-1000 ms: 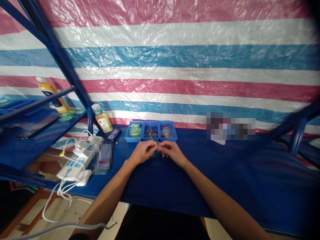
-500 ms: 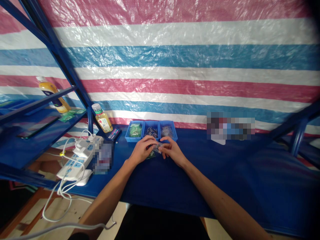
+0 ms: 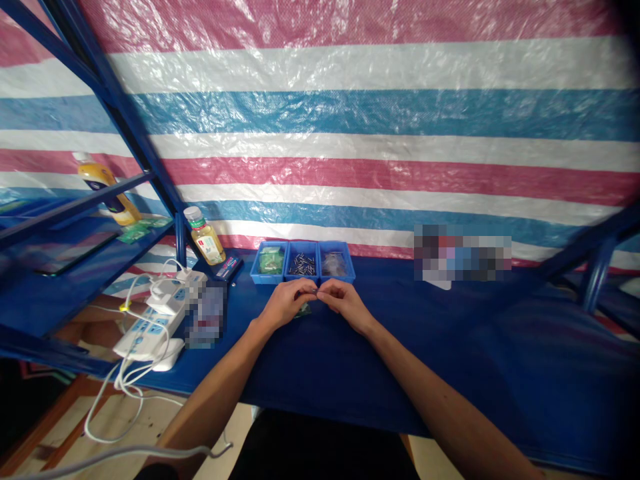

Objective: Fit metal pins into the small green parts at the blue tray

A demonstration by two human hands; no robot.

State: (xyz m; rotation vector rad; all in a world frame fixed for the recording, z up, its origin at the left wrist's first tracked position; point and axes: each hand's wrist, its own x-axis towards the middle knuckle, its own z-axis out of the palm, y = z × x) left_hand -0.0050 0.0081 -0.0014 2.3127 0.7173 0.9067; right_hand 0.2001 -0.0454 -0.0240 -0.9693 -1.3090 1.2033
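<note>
At the middle of the desk (image 3: 425, 347), I see the left hand (image 3: 285, 303) and right hand (image 3: 345, 304) half closed, their fingertips (image 3: 310, 287) meeting on a tiny metal piece (image 3: 315, 291). Its long axis I cannot tell. A green packet (image 3: 303, 311) lies just below, nearer the left hand.

The blue-covered work surface (image 3: 450, 347) carries a row of three blue plastic bins (image 3: 303, 262) at 12 o'clock, holding green packets (image 3: 269, 261) on the left, small metal pins (image 3: 302, 265) in the middle and what look like clear bags (image 3: 333, 264) on the right. At 11 o'clock stand a juice bottle (image 3: 205, 239) and, just beside it, a small box (image 3: 230, 267). A white power strip (image 3: 145, 337) lies at 9 o'clock, next to a pixelated item (image 3: 206, 315). Another pixelated item (image 3: 463, 253) sits at 2 o'clock. A small green packet (image 3: 303, 311) lies mid-surface.
</note>
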